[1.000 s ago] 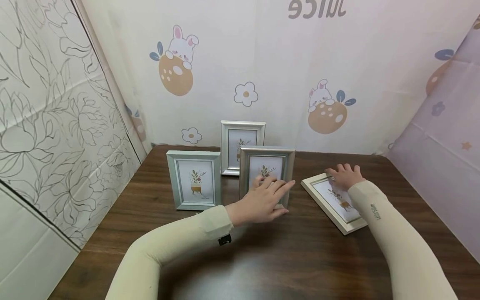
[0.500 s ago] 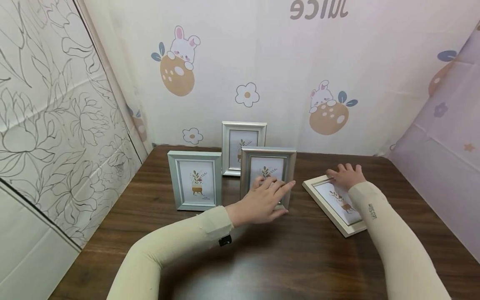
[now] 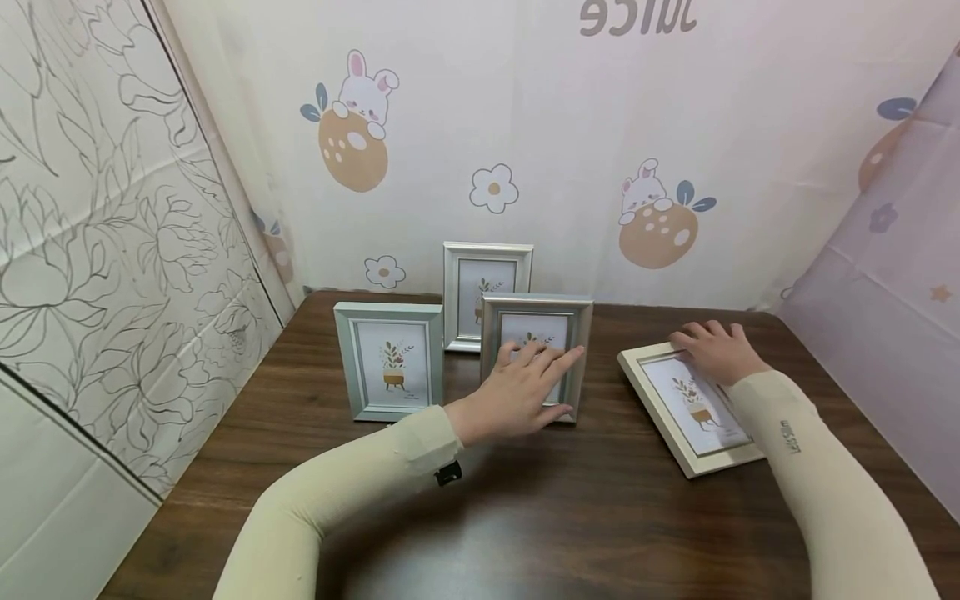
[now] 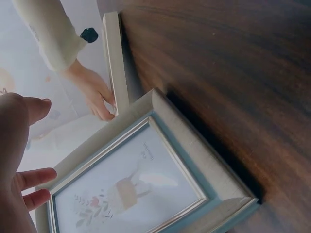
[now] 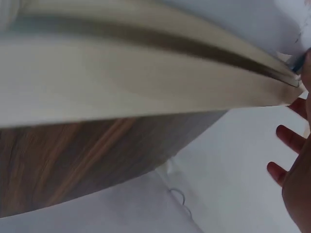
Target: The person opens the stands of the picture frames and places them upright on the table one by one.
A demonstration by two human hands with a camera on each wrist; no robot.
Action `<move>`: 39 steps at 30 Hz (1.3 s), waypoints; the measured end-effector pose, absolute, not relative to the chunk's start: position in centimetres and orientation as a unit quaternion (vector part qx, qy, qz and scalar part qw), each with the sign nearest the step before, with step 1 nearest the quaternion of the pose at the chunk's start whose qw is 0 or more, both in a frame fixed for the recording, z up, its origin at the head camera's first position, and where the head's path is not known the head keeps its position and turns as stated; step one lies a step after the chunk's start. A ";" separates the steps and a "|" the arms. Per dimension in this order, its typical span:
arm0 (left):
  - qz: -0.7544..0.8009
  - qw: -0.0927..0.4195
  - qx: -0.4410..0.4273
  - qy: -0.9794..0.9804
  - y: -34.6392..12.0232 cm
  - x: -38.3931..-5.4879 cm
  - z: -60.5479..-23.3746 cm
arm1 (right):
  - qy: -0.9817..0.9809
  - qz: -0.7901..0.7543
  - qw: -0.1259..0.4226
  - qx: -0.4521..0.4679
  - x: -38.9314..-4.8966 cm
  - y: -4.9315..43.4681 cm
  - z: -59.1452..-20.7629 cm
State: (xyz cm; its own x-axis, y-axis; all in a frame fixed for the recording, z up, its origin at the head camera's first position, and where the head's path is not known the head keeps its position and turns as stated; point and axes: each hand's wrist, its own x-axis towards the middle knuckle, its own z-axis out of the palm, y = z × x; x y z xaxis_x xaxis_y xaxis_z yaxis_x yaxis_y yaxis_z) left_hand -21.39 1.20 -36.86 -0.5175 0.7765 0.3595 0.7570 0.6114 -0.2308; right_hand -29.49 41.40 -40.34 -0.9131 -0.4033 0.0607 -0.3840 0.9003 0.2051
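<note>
My left hand [image 3: 513, 393] is spread in front of an upright champagne-silver picture frame [image 3: 491, 342], covering part of its plant print. In the left wrist view, the fingers [image 4: 36, 178] are extended near the frame's side; contact is unclear. On the right, a cream picture frame [image 3: 693, 404] with a similar print leans back at a slant. My right hand [image 3: 723, 354] grips its upper right edge. Several right fingers [image 5: 290, 139] show beyond the cream corner in the right wrist view. The underside of that frame is hidden.
A pale green picture frame [image 3: 435, 358] stands upright at left. Behind the champagne one, a white-silver picture frame [image 3: 452, 292] stands close to the patterned back wall [image 3: 562, 225]. All are on a dark wooden table [image 3: 555, 525], with printed sheets along both sides.
My right hand and the cream frame have shifted right, and the frame has turned slightly. My left hand has moved up slightly in front of the champagne frame. The other frames stay put.
</note>
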 end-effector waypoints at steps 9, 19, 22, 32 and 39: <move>-0.015 0.240 -0.440 -0.865 0.7 -21.9 -35.9 | -0.967 -0.073 0.092 0.226 -27.6 42.4 -37.8; -0.037 0.251 -0.439 -0.862 0.1 -22.3 -34.8 | -0.936 -0.044 0.196 0.290 -25.9 43.0 -35.7; -0.047 0.256 -0.440 -0.859 -0.2 -22.4 -34.5 | -0.920 -0.037 0.226 0.317 -25.6 42.7 -34.8; -0.051 0.264 -0.434 -0.860 -0.8 -22.6 -33.6 | -0.857 -0.039 0.307 0.412 -24.8 40.8 -32.0; -0.062 0.251 -0.439 -0.860 -1.0 -22.5 -33.2 | -0.838 -0.086 0.317 0.436 -23.3 39.5 -30.1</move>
